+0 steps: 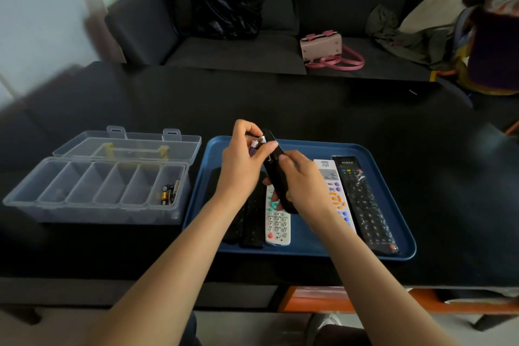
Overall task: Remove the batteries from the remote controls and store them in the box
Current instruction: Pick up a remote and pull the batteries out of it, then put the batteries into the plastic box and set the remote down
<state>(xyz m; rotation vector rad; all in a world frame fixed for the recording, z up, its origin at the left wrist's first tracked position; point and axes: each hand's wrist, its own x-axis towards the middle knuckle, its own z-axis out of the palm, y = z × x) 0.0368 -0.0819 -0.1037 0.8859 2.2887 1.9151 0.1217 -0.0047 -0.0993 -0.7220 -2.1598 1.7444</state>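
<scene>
Left hand (243, 161) pinches two batteries (257, 146); right hand (302, 180) grips black remote (276, 171) above tray (309, 250). Extraction step appears done; next, carry batteries left to box (95, 199).

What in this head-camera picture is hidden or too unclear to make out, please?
Head view only:
- Black remote: its battery bay faces away, so any remaining cells are hidden.
- Batteries: partly covered by the left hand; brand unreadable.
- Remotes under the forearms on the blue tray: count and outlines unclear.
- Cells in the clear box: too small to count.
- Right hand: fingertips hidden behind the remote.
</scene>
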